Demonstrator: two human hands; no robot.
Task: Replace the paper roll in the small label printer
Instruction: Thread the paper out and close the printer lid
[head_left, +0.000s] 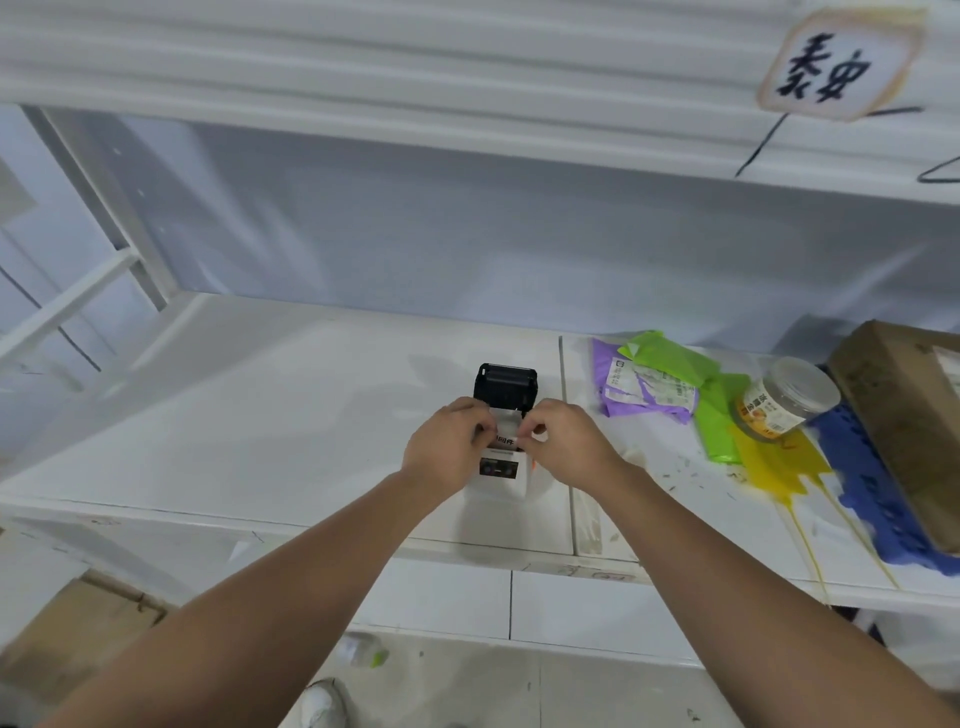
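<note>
A small white label printer (506, 480) stands on the white shelf (270, 415) in the middle of the view. Its black lid (505, 385) is flipped open and points away from me. A white paper roll (506, 428) with black print on its leading edge lies in the open bay. My left hand (447, 447) pinches the left end of that paper. My right hand (569, 441) pinches the right end. Both hands hide the sides of the bay.
To the right lie purple and green plastic mailer bags (670, 384), a clear jar (787, 400) on its side, a yellow bag (779, 460), a blue sheet (862, 478) and a cardboard box (904, 415). An upper shelf (363, 78) overhangs. Another box (78, 623) sits on the floor.
</note>
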